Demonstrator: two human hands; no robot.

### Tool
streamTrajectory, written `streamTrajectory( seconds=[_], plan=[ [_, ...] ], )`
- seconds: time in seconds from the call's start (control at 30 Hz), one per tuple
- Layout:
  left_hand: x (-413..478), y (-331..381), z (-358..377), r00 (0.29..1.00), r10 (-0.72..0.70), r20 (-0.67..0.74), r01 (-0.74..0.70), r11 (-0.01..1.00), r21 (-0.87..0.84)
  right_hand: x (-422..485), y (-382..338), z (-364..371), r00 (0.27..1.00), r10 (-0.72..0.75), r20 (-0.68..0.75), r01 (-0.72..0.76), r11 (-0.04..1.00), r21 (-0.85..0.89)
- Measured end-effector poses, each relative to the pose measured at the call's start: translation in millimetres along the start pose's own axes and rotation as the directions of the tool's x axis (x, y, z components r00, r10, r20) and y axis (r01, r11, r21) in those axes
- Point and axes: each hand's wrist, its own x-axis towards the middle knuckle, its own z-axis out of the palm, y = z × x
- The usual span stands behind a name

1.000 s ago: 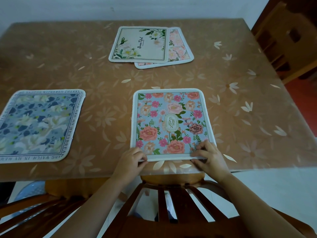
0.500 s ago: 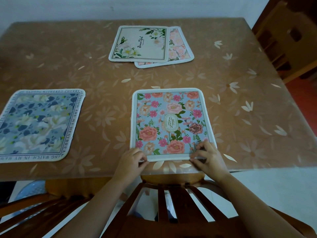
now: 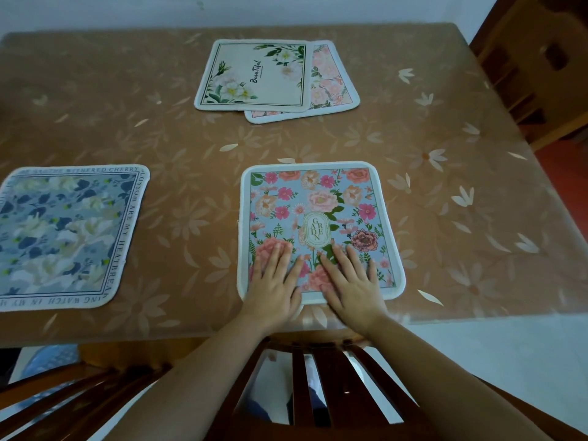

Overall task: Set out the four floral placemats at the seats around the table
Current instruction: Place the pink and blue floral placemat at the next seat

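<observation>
A blue placemat with pink flowers lies at the near edge of the table. My left hand and my right hand rest flat on its near part, fingers spread, gripping nothing. A blue-and-white floral placemat lies at the near left. At the far middle a cream placemat with green leaves overlaps a pink floral placemat, which shows only at its right and near edges.
The table wears a tan flower-print cover. A dark wooden chair back stands right below my hands, another chair back at lower left. A third wooden chair stands at the table's right side.
Both hands let go of the placemat's near edge and moved forward onto it, now lying flat with fingers spread. The placemat has stayed in place.
</observation>
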Motion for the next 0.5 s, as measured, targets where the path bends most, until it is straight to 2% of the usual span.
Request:
streamTrajectory(
  seconds=[0.2,0.5],
  plan=[
    [18,0,2,0.997,-0.065,-0.03,0.062,0.996,-0.069,36,-2,3,0.997,0.025,0.07,-0.018,0.995,-0.102],
    [77,-20,0,0.978,-0.193,-0.073,0.192,0.981,-0.026,104,14,-6,1.0,-0.008,0.019,0.01,0.995,-0.102]
  ],
)
